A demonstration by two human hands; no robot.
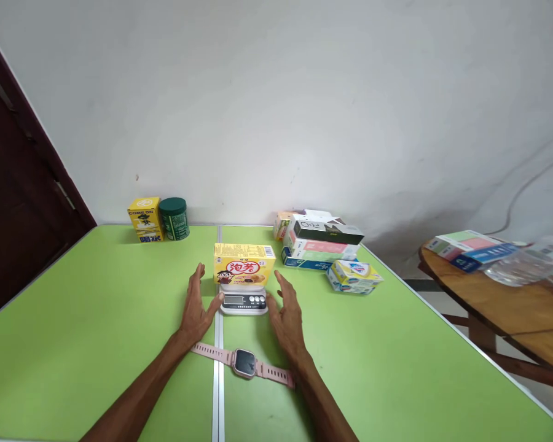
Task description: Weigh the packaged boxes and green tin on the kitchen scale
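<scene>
From the head view, a dark door (23, 166) stands at far left, then a yellow box (145, 220) and a green tub (175, 219) side by side at the back of the green table (96, 319). Next comes the left hand (196, 313), fingers open, thumb at the scale's left edge. The snack box (244, 264) stands upright on the white scale (244, 302), its back part hidden; a pink watch (245, 363) lies nearer the person. The right hand (288, 316) is at the scale's right edge, also open. I can't tell if either thumb touches. Further right sit stacked boxes (327, 242), a soap box (354, 277), then a wooden table (520, 301) holding more packs (472, 245).
</scene>
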